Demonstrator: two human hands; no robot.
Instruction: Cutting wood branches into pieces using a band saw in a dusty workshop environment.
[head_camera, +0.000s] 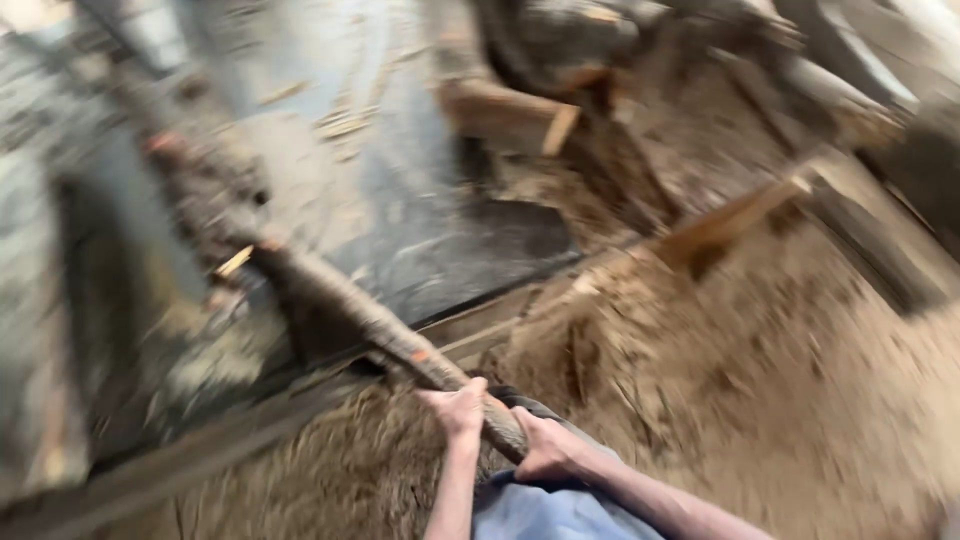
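Both hands are closed around the near end of a long rough pole, the left hand a little higher and the right hand just below it, probably for a firm two-handed hold. The pole slants up to the left, over a heap of brown sawdust and a dark metal plate; the view is blurred.

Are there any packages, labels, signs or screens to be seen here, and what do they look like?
None that the blurred picture shows: only both hands, left hand and right hand, gripping a long rough pole over heaps of brown sawdust beside a grey metal surface.
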